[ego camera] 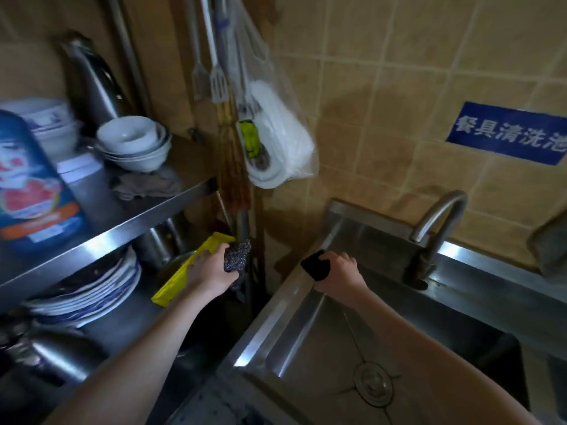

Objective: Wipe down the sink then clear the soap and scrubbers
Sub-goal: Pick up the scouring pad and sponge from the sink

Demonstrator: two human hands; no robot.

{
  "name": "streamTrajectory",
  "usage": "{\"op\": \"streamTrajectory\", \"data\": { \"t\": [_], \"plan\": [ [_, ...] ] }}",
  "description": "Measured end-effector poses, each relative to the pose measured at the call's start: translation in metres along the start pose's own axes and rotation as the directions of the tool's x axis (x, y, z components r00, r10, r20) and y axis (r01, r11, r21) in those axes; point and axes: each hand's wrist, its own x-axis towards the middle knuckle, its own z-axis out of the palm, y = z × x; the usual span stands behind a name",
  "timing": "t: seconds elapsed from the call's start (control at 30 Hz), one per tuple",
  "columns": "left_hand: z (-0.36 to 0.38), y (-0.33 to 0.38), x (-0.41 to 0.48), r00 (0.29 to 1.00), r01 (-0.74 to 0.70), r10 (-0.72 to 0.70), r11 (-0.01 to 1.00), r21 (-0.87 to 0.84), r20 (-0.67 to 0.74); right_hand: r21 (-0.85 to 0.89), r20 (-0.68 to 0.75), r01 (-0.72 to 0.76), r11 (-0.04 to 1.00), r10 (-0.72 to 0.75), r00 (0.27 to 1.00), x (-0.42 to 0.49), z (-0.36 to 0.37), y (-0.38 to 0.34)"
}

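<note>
A stainless steel sink (pixel 270 329) fills the lower right, with a round drain (pixel 372 383) in its basin and a curved faucet (pixel 435 228) at the back. My left hand (pixel 211 268) grips a dark speckled scrubber (pixel 237 256) over the gap between the shelf and the sink, touching a yellow tray (pixel 178 277). My right hand (pixel 339 271) holds a flat black object (pixel 316 265), perhaps a scrubber pad, at the sink's back left corner.
A steel shelf rack (pixel 122 231) stands on the left with bowls (pixel 135 142), a blue box (pixel 30 179) and stacked plates (pixel 92 289) below. Utensils and a plastic bag (pixel 276 142) hang on the tiled wall. A blue sign (pixel 509 133) is at the right.
</note>
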Motion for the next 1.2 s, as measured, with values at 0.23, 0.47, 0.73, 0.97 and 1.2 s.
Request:
{"op": "streamTrajectory", "data": {
  "t": [0.23, 0.47, 0.73, 0.97, 1.2],
  "plan": [
    [-0.049, -0.067, -0.032, 0.992, 0.093, -0.096, 0.995, -0.040, -0.080, -0.037, 0.055, 0.156, 0.987, -0.154, 0.987, -0.007, -0.004, -0.078],
    [-0.089, -0.124, -0.071, 0.966, 0.189, -0.195, 0.981, -0.049, -0.171, -0.045, 0.099, 0.271, 0.962, -0.265, 0.959, -0.026, 0.008, -0.151],
    [-0.140, -0.182, -0.124, 0.917, 0.286, -0.306, 0.952, -0.112, -0.257, -0.027, 0.108, 0.392, 0.919, -0.388, 0.916, -0.047, 0.027, -0.236],
    [-0.180, -0.232, -0.172, 0.859, 0.405, -0.419, 0.908, -0.110, -0.295, 0.005, 0.080, 0.511, 0.860, -0.510, 0.857, -0.068, 0.046, -0.308],
    [-0.207, -0.278, -0.216, 0.804, 0.501, -0.502, 0.861, -0.093, -0.317, 0.044, 0.135, 0.596, 0.802, -0.596, 0.792, -0.091, 0.072, -0.372]
  ]
}}
